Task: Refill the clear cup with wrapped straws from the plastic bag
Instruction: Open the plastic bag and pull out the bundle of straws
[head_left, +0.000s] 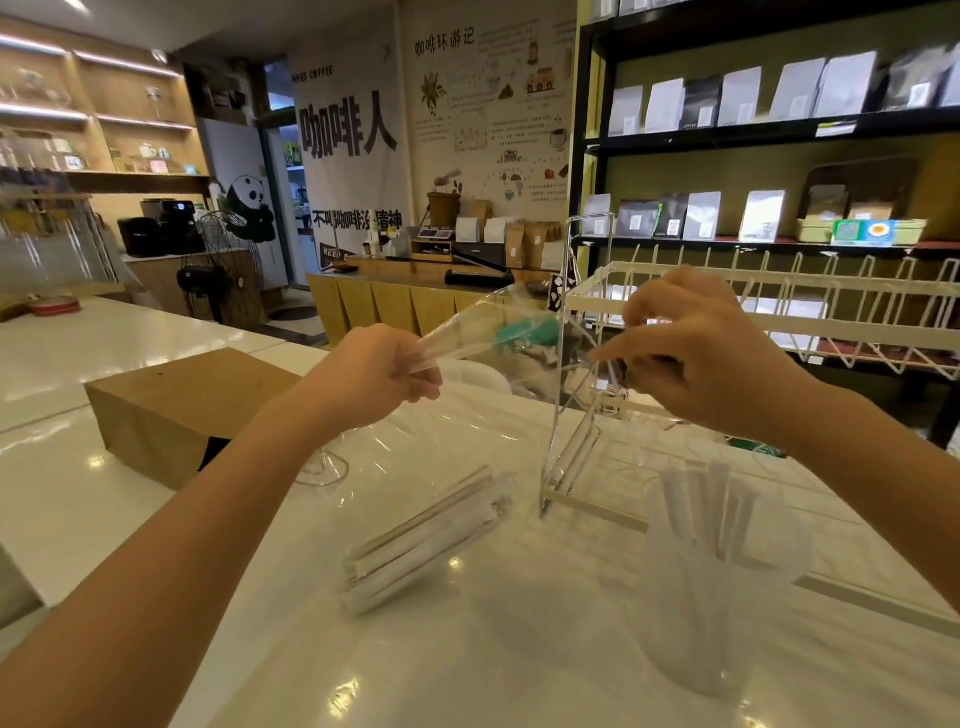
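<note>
A clear plastic bag (457, 441) is held up above the white counter, its top edge stretched between my two hands. My left hand (384, 374) pinches the left part of that edge, and my right hand (696, 353) pinches the right part. A bundle of white wrapped straws (426, 535) lies in the bottom of the bag, slanting down to the left and resting on the counter. At the lower right stands the clear cup (722, 587), with several wrapped straws (701, 499) upright in it.
A brown paper bag (182, 405) lies on the counter to the left. A clear acrylic stand (566, 395) rises just behind the bag and the cup. A white wire rack (779, 312) stands at the back right, before dark shelves of coffee pouches.
</note>
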